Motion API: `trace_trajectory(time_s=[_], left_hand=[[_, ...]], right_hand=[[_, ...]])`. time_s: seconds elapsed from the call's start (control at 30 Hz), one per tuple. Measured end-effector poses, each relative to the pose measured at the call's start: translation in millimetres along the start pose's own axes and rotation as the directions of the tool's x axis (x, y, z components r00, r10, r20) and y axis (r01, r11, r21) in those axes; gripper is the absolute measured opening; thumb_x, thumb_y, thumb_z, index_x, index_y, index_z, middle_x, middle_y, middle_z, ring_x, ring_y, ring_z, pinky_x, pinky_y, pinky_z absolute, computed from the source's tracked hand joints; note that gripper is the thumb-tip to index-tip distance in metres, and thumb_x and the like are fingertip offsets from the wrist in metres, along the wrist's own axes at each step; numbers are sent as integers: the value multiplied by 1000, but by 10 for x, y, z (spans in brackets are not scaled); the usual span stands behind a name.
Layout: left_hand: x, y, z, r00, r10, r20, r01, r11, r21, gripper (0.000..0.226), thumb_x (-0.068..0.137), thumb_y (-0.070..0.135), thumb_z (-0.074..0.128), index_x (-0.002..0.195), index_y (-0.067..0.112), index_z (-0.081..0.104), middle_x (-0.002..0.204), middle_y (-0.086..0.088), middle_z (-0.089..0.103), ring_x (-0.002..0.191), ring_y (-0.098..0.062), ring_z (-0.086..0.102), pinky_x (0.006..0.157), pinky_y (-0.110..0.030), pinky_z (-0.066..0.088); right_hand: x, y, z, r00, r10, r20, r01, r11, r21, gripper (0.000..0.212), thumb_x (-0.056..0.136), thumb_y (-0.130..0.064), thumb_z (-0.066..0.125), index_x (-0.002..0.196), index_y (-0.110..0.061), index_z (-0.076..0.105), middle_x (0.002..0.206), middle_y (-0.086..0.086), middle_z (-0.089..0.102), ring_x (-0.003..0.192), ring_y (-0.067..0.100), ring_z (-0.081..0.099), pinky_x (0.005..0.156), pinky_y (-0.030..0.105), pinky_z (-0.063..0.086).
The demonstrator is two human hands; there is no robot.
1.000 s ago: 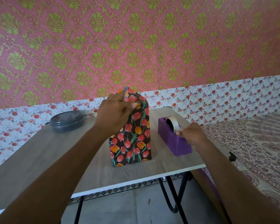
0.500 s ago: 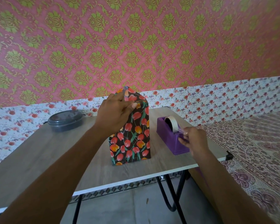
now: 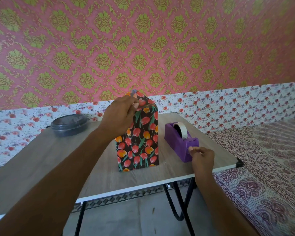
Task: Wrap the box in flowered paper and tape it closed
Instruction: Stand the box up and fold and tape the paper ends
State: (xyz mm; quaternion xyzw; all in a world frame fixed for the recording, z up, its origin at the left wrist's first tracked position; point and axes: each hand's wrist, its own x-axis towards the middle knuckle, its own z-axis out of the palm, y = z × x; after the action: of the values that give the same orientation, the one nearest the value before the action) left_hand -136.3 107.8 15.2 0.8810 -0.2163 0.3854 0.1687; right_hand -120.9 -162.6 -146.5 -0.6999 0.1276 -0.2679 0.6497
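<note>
On the table (image 3: 46, 159), the box (image 3: 140, 143) is held upright beside the dispenser (image 3: 177, 142), its top flap (image 3: 144, 101) pinched by the left hand (image 3: 119, 114), while the right hand (image 3: 203, 156) is curled at the cutter (image 3: 192, 141), its hold not discernible; a strip across the flap is judged due next.

— Box (image 3: 136, 150)?
— Upright, middle of bench (image 3: 41, 150), wrapped in dark paper (image 3: 148, 120) with red and orange tulips; top folded to a peak, pinched by left hand (image 3: 119, 116).
— Tape (image 3: 183, 131)?
— Off-white roll in purple dispenser (image 3: 179, 145), just right of box, near right edge.
</note>
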Motion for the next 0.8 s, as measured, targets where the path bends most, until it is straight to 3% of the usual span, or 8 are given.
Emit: trace_trajectory(time_s=[0.07, 0.17, 0.27, 0.43, 0.57, 0.63, 0.7, 0.8], left_hand=[[3, -25, -14, 1000, 8, 3, -8, 1000, -6, 32, 103, 32, 37, 98, 15, 63, 86, -2, 62, 78, -22, 55, 66, -40, 47], [40, -60, -56, 999, 32, 18, -31, 999, -38, 22, 101, 22, 49, 96, 14, 69, 83, 1, 63, 71, -16, 55, 63, -33, 44], [76, -116, -102, 998, 30, 55, -26, 996, -86, 16, 98, 14, 59, 95, 12, 74, 79, 6, 60, 69, -8, 54, 64, -27, 40], [102, -126, -134, 998, -8, 59, 18, 984, -176, 12, 94, 19, 68, 96, 16, 79, 77, 17, 61, 69, -4, 59, 64, -24, 48], [89, -115, -117, 999, -20, 36, 25, 986, -163, 10, 93, 22, 69, 95, 17, 78, 77, 16, 60, 70, 0, 56, 63, -19, 41], [77, -124, -115, 999, -20, 27, 24, 985, -172, 10, 93, 23, 70, 94, 16, 77, 80, 7, 65, 72, -3, 59, 65, -20, 44], [70, -130, -120, 1000, -3, 21, 7, 985, -170, 10, 93, 23, 70, 94, 16, 76, 81, 5, 67, 73, -5, 60, 66, -22, 47], [57, -117, -130, 1000, -10, 17, 13, 984, -179, 8, 92, 25, 71, 94, 18, 73, 80, 8, 65, 73, -4, 61, 68, -25, 51]], right_hand=[[-30, -12, 43, 997, -71, 24, 70, 997, 30, 9, 88, -13, 72, 80, -13, 75, 86, 12, 72, 80, 23, 69, 75, 34, 55], [-63, -190, 98, 984, -158, 79, 149, 982, 118, 3, 94, -8, 69, 91, -8, 69, 97, 11, 69, 88, 16, 64, 79, 28, 51], [-89, -504, 162, 942, -298, 154, 270, 946, 178, 15, 94, 0, 66, 84, -12, 67, 83, 8, 68, 79, 13, 62, 73, 24, 49], [-79, -974, 291, 877, -419, 236, 360, 897, 255, 16, 97, -4, 64, 89, -16, 69, 78, 15, 66, 65, 17, 55, 66, 38, 47], [-49, -1424, 392, 798, -525, 296, 440, 843, 308, 12, 101, -10, 62, 107, -17, 69, 72, 14, 57, 55, 17, 49, 56, 39, 49], [-59, -1687, 449, 759, -524, 386, 416, 847, 331, 50, 99, -6, 65, 139, -32, 52, 73, 22, 56, 54, 21, 45, 51, 31, 46], [-65, -1903, 531, 715, -512, 475, 405, 858, 315, 85, 94, 1, 67, 152, -44, 25, 74, 27, 59, 54, 20, 47, 47, 23, 43], [-54, -2142, 721, 736, -428, 525, 406, 899, 165, 76, 91, 5, 67, 141, -33, 25, 82, 27, 67, 53, 15, 54, 47, 21, 42]])
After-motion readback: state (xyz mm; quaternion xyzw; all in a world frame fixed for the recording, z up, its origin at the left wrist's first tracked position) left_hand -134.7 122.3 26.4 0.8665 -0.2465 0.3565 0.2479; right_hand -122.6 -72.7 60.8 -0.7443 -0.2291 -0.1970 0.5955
